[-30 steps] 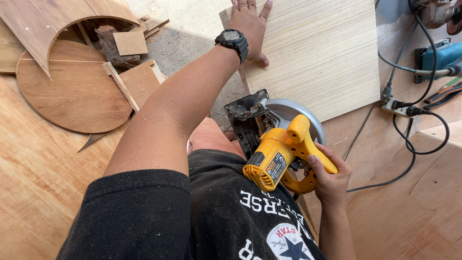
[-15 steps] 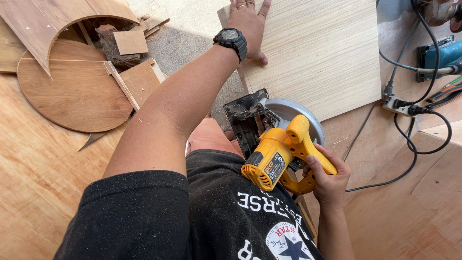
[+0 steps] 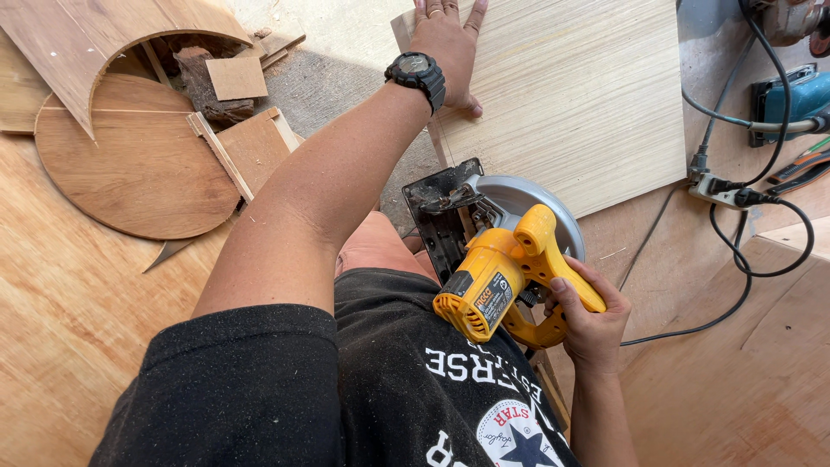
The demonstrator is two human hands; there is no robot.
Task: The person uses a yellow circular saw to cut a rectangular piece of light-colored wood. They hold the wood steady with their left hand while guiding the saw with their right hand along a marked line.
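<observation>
My left hand (image 3: 448, 43) lies flat, fingers spread, on a pale plywood panel (image 3: 588, 95) near its left edge; a black wristwatch (image 3: 418, 71) is on that wrist. My right hand (image 3: 588, 320) grips the rear handle of a yellow circular saw (image 3: 501, 268). The saw's grey blade guard (image 3: 527, 199) and dark base plate (image 3: 441, 216) sit at the panel's near edge. My knee shows just under the saw.
A round wooden disc (image 3: 121, 164), a curved offcut (image 3: 95, 43) and small scraps (image 3: 235, 78) lie at the left. A black cable (image 3: 735, 294) loops to a power strip (image 3: 722, 190) at the right, beside a teal power tool (image 3: 791, 99).
The view has shifted slightly; both hands and the saw hold about the same positions.
</observation>
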